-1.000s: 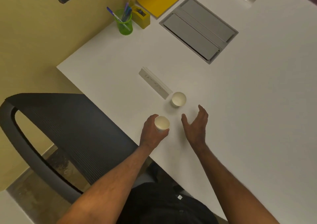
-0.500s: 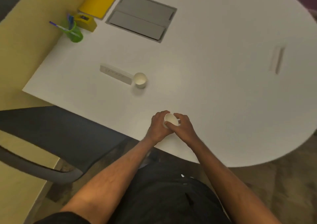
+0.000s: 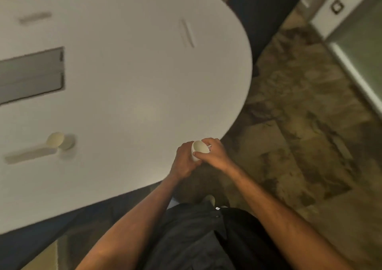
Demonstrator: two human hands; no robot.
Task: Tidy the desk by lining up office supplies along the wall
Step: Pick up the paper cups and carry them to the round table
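At the near rounded edge of the white desk [image 3: 128,96] both my hands meet around one small white cup [image 3: 198,148]; my left hand [image 3: 184,161] wraps its side from below and behind, fingers curled tight against the wall of it, and my right hand [image 3: 215,156] closes over the front, thumb laid across the lower part and fingers bent over the rim; the cup is tilted, its open mouth turned up toward me, and it is held off the desk, over the edge where the tabletop gives way to the mottled brown floor [image 3: 299,129]; something thin and pale pokes out beside the rim near my right fingers, too small to make out. Far off to my left on the desk lies a second cup [image 3: 60,140], blurred, touching or just beside the end of a long pale strip [image 3: 31,155] that lies flat; whether the two touch I cannot tell. Farther back a grey rectangular panel [image 3: 31,75] sits in the tabletop; the picture is smeared with motion, so the faint marks near the far edge stay unreadable; my dark clothing [image 3: 196,238] fills the bottom.
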